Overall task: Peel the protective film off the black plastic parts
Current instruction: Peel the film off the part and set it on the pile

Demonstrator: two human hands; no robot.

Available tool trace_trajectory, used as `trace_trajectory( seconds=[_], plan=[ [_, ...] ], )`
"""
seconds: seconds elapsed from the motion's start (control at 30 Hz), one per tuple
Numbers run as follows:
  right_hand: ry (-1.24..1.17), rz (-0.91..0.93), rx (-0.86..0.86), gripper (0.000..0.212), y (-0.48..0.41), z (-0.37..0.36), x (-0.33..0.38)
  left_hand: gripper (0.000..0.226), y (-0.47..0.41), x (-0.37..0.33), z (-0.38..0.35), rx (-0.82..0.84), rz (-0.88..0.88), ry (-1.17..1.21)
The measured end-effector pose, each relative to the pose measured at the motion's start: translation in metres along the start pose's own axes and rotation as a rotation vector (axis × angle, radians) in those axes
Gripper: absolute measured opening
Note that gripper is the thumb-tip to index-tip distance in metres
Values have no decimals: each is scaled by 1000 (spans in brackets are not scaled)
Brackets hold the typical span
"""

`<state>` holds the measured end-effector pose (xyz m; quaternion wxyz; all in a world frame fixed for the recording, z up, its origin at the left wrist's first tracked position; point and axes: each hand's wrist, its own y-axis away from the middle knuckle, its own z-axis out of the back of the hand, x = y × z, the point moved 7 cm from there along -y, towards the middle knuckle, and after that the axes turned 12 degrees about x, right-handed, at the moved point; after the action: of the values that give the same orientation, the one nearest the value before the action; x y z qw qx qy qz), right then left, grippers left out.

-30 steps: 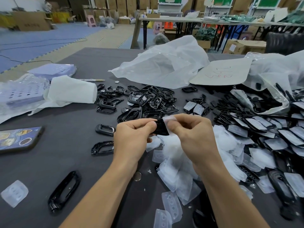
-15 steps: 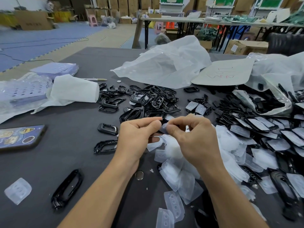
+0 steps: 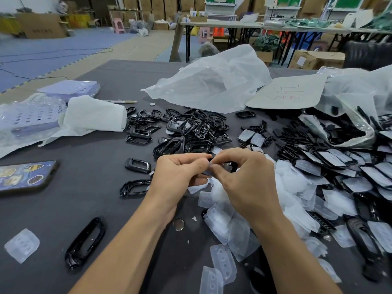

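My left hand [image 3: 178, 172] and my right hand [image 3: 246, 179] meet at the table's middle, both pinching one small black plastic part [image 3: 230, 166] that is mostly hidden between the fingers. A bit of whitish film [image 3: 210, 165] shows at my right fingertips. Under my right hand lies a heap of peeled translucent films [image 3: 233, 225]. A pile of bare black frames [image 3: 191, 132] sits just beyond the hands. To the right, several black parts still covered with film [image 3: 343, 166] are spread out.
A phone [image 3: 23, 175] lies at the left edge, a long black frame [image 3: 84, 242] and a loose film [image 3: 22, 245] at the near left. White cloth [image 3: 93, 115], clear bags [image 3: 212, 81], a cardboard sheet [image 3: 290, 92] and a coin cell [image 3: 178, 224] also lie on the dark table [image 3: 84, 200].
The black part, plainly seen between the hands a second ago, is now almost covered by the fingers. Both hands stayed in place, fingertips drawn closer together.
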<state>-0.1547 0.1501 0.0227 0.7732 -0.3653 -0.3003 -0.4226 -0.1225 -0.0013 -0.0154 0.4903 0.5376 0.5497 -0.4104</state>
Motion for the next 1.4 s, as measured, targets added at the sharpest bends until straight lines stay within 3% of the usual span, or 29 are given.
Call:
trace_trajectory(
  seconds=[0.23,0.43,0.57,0.83,1.03,1.17,1.4],
  plan=[
    [-71,-43,-59,15,0,3,-6,25,1,-1,-1,16,-16,-33],
    [-477,-214,21,14,-4,4,-24,26,-1,-1,6,-70,-35,32],
    [-623,-231,39,21,-4,5,-24,32,-1,-2,4,-16,-48,35],
    [-591,-199,-13,27,-5,8,-23,35,-2,0,1,46,-12,29],
    [-565,-202,-13,27,-5,7,-23,12,0,-1,6,-54,-45,-34],
    [-567,-190,20,21,-5,3,-21,25,1,-3,7,-85,-66,-64],
    [-565,-193,22,23,-4,-1,-22,15,2,-4,7,-99,-66,-34]
  ],
)
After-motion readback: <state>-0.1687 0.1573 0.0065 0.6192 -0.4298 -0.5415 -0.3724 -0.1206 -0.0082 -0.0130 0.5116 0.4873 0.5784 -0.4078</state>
